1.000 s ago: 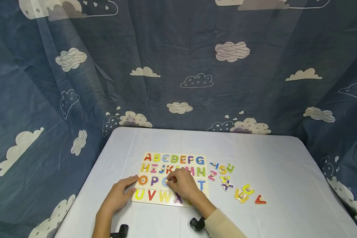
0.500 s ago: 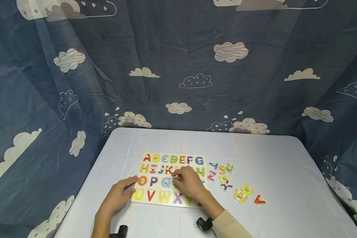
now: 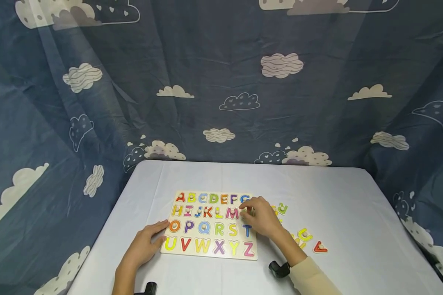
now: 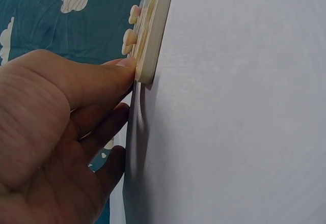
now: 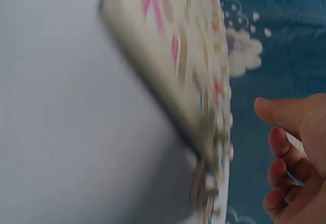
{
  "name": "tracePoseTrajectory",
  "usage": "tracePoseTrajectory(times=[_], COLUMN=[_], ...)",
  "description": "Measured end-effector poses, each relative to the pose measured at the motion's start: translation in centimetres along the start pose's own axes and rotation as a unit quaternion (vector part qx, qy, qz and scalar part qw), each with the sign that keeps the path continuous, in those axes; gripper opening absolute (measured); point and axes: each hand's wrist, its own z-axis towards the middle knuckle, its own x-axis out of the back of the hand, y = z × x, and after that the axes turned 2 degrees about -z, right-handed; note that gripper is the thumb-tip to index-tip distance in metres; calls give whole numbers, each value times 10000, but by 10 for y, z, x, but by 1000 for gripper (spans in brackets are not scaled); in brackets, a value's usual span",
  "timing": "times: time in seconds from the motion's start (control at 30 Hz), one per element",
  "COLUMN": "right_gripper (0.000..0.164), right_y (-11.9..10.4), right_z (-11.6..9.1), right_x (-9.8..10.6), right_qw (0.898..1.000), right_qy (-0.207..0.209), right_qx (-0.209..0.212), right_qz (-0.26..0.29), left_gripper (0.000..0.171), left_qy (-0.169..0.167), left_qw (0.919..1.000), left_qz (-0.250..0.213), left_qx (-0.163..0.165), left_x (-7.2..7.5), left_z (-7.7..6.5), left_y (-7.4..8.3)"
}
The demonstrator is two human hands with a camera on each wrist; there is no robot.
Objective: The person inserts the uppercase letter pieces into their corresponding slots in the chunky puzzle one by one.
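Note:
A wooden alphabet puzzle board point(image 3: 192, 255) lies on the white table. Knobbed letter pieces fill its upper rows, and the Q piece point(image 3: 204, 228) sits in the third row. Printed letters without knobs show after Q and along the bottom row. My left hand point(image 3: 142, 246) rests at the board's left edge, with thumb point(image 4: 114, 76) and extended fingers touching it. Above the board's right edge is my right hand point(image 3: 262, 217), its fingers loosely bent with nothing between them, as the right wrist view shows. It covers the N area and some loose letters behind it.
Loose letter pieces lie to the right of the board: a green R point(image 3: 282, 208), a yellow U point(image 3: 304, 234) and a red V point(image 3: 320, 247) among them. A dark cloud-patterned curtain point(image 3: 240, 131) hangs behind the table point(image 3: 354, 205).
My right hand has let go of the Q piece and moved right across the board to its right edge. The Q piece stays in the board. My left hand keeps its place at the left edge.

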Motion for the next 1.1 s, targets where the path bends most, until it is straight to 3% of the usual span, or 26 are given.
tracePoseTrajectory(times=[0.53,1.1], right_gripper=[18,21], right_y=[87,114], right_z=[-11,-21], right_x=[54,61], right_qw=[9956,9950], right_qy=[64,-340], right_qx=[-853,-774], right_qz=[-389,-537], left_gripper=[51,51], left_qy=[69,48], left_qw=[9999,10000], left_qz=[29,-29], left_qx=[95,33], left_x=[-2,-2], left_z=[1,1], left_y=[-1,0])
